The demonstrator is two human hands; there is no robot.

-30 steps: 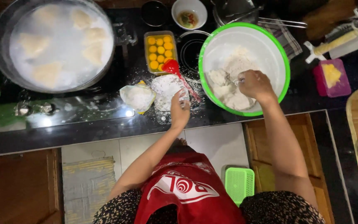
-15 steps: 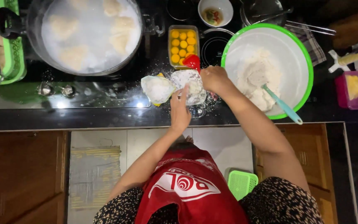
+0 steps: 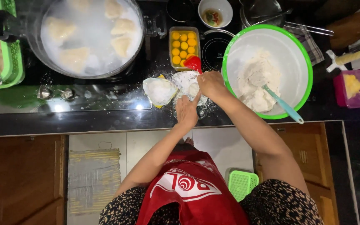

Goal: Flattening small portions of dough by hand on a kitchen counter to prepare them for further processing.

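Pressing white dough sheet (image 3: 187, 83) on dark counter (image 3: 105, 116), just left of green-rimmed bowl (image 3: 307, 62): left hand (image 3: 187, 111) flat, fingers extended onto sheet's near edge; right hand (image 3: 211, 84) curled, pinching sheet's right side. Second dough piece (image 3: 159, 91) just left; flour mound and blue spatula (image 3: 283, 104) inside bowl.

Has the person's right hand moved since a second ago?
Yes. The right hand was inside the green-rimmed bowl on the dough; it has come out leftward over the rim to the white dough round on the counter.
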